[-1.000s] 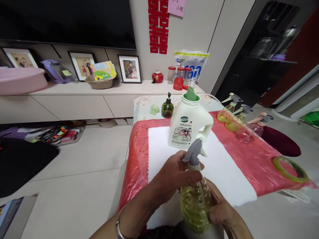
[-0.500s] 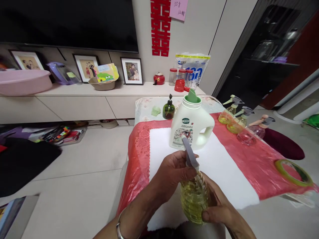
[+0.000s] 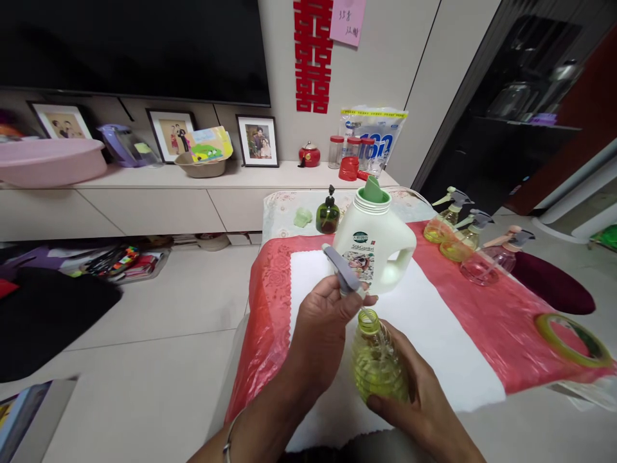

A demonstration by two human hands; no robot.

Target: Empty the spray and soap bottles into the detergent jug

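My left hand pinches a grey spray head, lifted off and tilted beside the open neck of a yellow-green ribbed bottle. A thin clear tube runs from the head down towards the bottle's mouth. Around the bottle's lower body wraps my right hand, thumb at the front. Yellowish liquid shows inside the bottle. Just beyond my hands a large white jug with a green spout stands upright on a white cloth, its cap off.
Three spray bottles stand on the red table cover at right, near a roll of tape. Behind are a green pump bottle and a pale green lump. Jars and framed photos line the cabinet.
The spray head, earlier seated on the bottle, has been raised off its neck by my left hand and moved up and left. The bottle's mouth now shows.
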